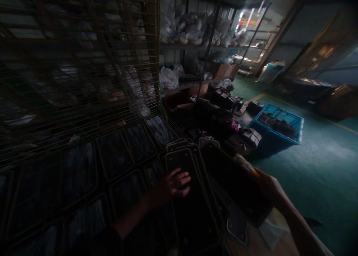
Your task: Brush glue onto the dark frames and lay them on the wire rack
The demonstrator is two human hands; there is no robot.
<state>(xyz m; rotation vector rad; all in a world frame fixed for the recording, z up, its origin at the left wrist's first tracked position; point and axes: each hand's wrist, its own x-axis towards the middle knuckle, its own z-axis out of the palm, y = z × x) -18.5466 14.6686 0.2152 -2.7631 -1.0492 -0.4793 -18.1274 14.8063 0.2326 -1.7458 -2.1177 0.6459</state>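
My left hand [177,183] lies with its fingers spread on a long dark panel [192,215] with rounded corners and a pale edge. That panel tops a small stack of similar ones. To its right, my right hand [270,187] is closed around a brush [247,166] with pale bristles and what looks like a yellowish handle. The brush is over or beside another dark panel [235,181], which lies tilted; I cannot tell whether the bristles touch it. A smaller dark piece [237,224] lies below that panel.
Rows of dark panels with whitish streaks [79,163] spread to the left, before a wire mesh cage [120,43]. Shelves hold plastic bags [192,28]. A blue crate [275,125] with dark items stands on the green floor [324,166] at right.
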